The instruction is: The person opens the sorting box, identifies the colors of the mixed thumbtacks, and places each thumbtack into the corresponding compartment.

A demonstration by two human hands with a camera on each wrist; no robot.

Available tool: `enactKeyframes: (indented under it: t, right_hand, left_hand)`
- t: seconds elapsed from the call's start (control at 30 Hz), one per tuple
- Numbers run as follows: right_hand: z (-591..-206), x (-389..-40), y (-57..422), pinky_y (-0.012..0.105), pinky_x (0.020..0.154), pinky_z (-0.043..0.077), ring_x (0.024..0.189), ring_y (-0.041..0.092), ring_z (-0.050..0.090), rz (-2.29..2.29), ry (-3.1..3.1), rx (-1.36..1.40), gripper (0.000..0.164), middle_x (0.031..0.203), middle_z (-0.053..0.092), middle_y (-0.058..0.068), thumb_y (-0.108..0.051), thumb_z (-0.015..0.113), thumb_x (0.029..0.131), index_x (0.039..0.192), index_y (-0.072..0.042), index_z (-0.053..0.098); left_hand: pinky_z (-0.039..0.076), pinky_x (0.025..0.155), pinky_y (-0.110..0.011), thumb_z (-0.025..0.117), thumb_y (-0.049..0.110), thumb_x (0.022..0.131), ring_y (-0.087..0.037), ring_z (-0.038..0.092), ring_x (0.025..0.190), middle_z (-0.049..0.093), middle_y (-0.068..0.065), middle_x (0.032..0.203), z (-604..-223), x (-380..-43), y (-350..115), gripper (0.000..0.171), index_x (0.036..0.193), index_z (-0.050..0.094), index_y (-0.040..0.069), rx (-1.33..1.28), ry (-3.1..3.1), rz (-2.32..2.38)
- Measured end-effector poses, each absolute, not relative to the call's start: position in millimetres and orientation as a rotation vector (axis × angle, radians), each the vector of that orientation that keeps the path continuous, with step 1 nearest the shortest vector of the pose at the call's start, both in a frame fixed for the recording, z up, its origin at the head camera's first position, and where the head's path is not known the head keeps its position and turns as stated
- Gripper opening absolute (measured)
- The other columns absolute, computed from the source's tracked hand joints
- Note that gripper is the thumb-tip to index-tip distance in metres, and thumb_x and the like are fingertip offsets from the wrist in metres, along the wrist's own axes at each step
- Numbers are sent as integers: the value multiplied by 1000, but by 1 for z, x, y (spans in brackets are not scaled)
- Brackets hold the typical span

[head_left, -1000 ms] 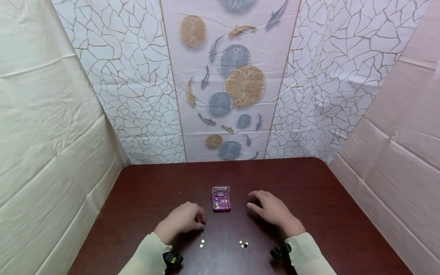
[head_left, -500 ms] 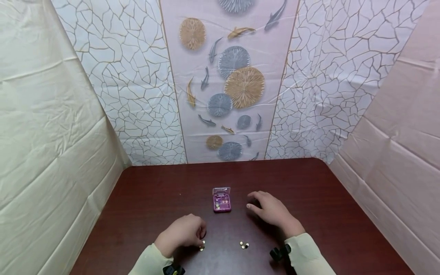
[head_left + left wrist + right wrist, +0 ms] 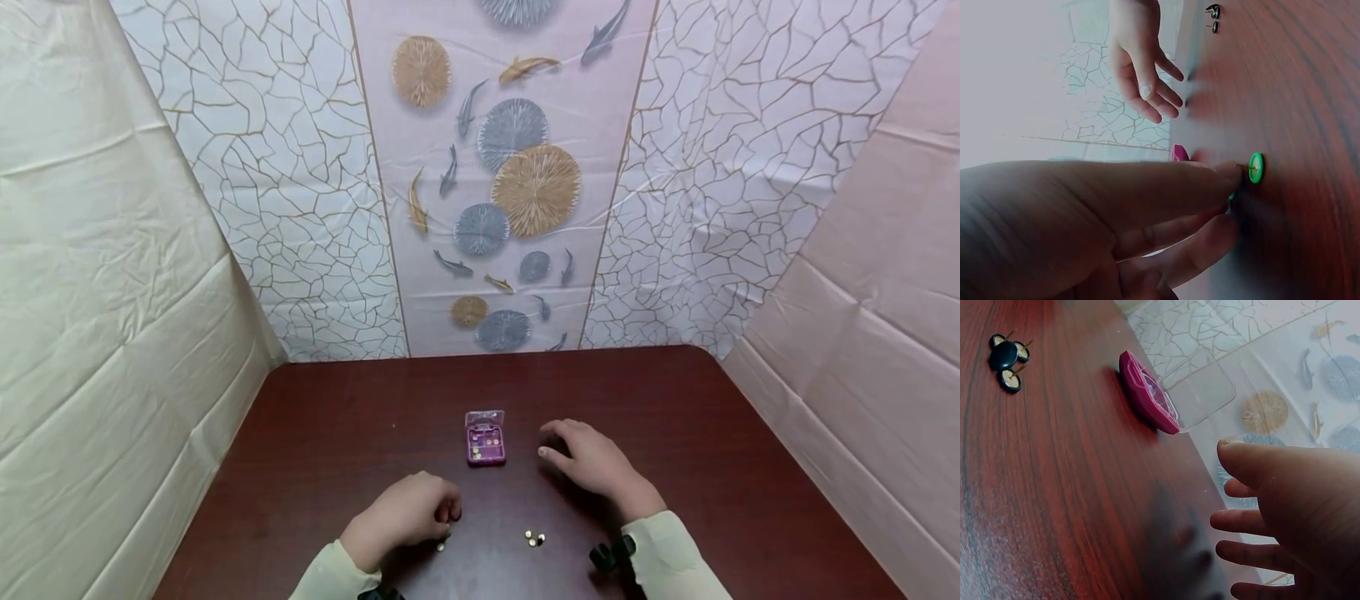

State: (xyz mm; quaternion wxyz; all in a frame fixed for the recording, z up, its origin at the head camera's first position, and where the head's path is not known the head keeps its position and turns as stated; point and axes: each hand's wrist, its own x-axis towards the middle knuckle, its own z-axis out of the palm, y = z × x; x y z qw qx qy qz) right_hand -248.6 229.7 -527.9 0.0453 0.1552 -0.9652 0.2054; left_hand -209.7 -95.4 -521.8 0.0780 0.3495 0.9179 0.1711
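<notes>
My left hand [image 3: 408, 512] is low over the table, thumb and fingertips together. Between them a sliver of a green thumbtack [image 3: 1232, 196] shows in the left wrist view, the rest hidden by the fingers. Another green thumbtack [image 3: 1256, 167] lies pin up on the table just past the thumb tip. My right hand [image 3: 592, 467] rests to the right with loosely bent fingers, holding nothing. Nearest to it is a small magenta case [image 3: 486, 450] with its clear lid [image 3: 1200, 394] raised. A few thumbtacks sit in its compartments.
Several black thumbtacks [image 3: 1004, 356] lie in a cluster on the dark red wooden table [image 3: 337, 417], between the two hands and nearer the front. A patterned cloth [image 3: 495, 167] hangs behind the table, with pale cloth [image 3: 135, 275] at both sides.
My left hand has come down toward the front to the green thumbtacks and pinched one, then shifted slightly right. My right hand and the case have stayed in place.
</notes>
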Motion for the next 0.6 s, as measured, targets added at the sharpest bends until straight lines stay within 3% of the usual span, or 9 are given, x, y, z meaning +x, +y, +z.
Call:
enactKeyframes:
  t: [0.6]
  right_hand:
    - [-524,-246,231,50,97,49,116,17,54,631,-2957,478,41,126,64,1,-44,65,92,125,-20,64]
  left_hand:
    - [40,47,-20,76,11,74,-1,46,53,50,18,57,-530,-211,-94,25,65,61,29,1106,2797,573]
